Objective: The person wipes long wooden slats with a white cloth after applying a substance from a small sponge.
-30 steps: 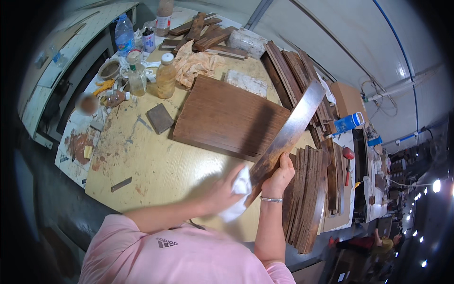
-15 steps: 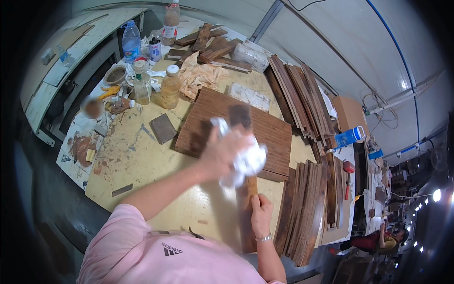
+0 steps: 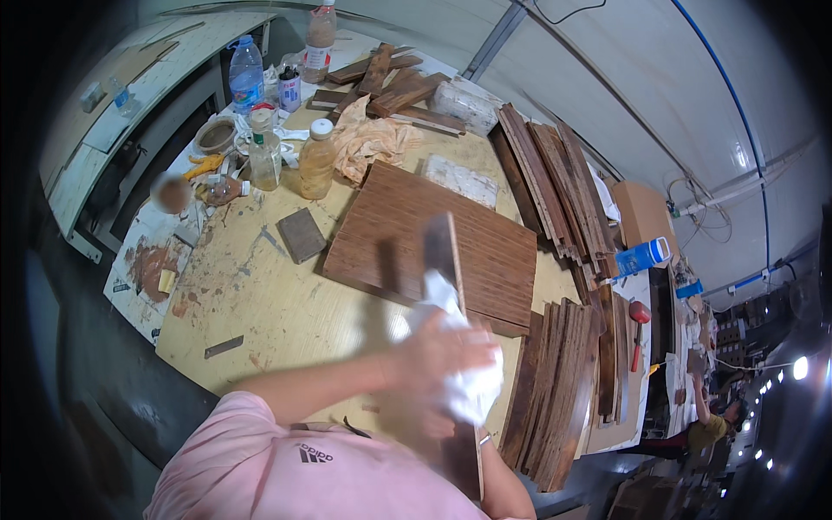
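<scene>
Cluttered workbench: amber liquid in two capped bottles.

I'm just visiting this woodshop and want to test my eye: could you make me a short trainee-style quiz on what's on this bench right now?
1. True or false: the left hand presses a white cloth against a dark wood strip.
2. Which lies beside the flat brown panel, on its left? A) sanding block B) red mallet C) blue carton
3. What colour are the caps of the two bottles of amber liquid near the crumpled tan rag?

Key: 1 true; 2 A; 3 white.
</scene>
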Available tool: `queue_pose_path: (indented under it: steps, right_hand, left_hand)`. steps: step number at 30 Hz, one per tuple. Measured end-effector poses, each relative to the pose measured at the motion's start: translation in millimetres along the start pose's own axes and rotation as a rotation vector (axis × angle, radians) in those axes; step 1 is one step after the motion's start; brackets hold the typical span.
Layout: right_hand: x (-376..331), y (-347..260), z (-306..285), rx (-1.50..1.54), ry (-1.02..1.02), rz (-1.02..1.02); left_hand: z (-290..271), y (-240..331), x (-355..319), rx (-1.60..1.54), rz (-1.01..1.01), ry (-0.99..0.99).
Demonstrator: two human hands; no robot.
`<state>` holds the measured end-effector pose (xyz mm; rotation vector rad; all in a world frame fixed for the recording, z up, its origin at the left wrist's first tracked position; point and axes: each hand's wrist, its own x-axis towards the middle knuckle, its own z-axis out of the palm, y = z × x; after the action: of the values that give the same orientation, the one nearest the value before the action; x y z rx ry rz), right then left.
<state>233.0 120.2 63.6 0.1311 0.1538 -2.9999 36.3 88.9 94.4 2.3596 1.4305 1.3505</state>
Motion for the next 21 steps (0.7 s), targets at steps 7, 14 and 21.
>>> queue_pose_path:
  steps: [7, 14, 21]
  right_hand:
    - [0.2, 28.9, 8.0, 0.086, -0.259, 0.104]
    - [-8.1, 21.1, 21.3, 0.046, 0.008, -0.219]
    - [2.6, -27.2, 16.1, -0.127, 0.572, -0.521]
  left_hand:
    - [-54.0, -141.3, 15.1, -0.328, -0.916, 0.620]
    - [-36.3, -97.9, -14.7, -0.877, -0.961, 0.945]
    - [-4.3, -16.1, 3.5, -0.515, -0.475, 0.384]
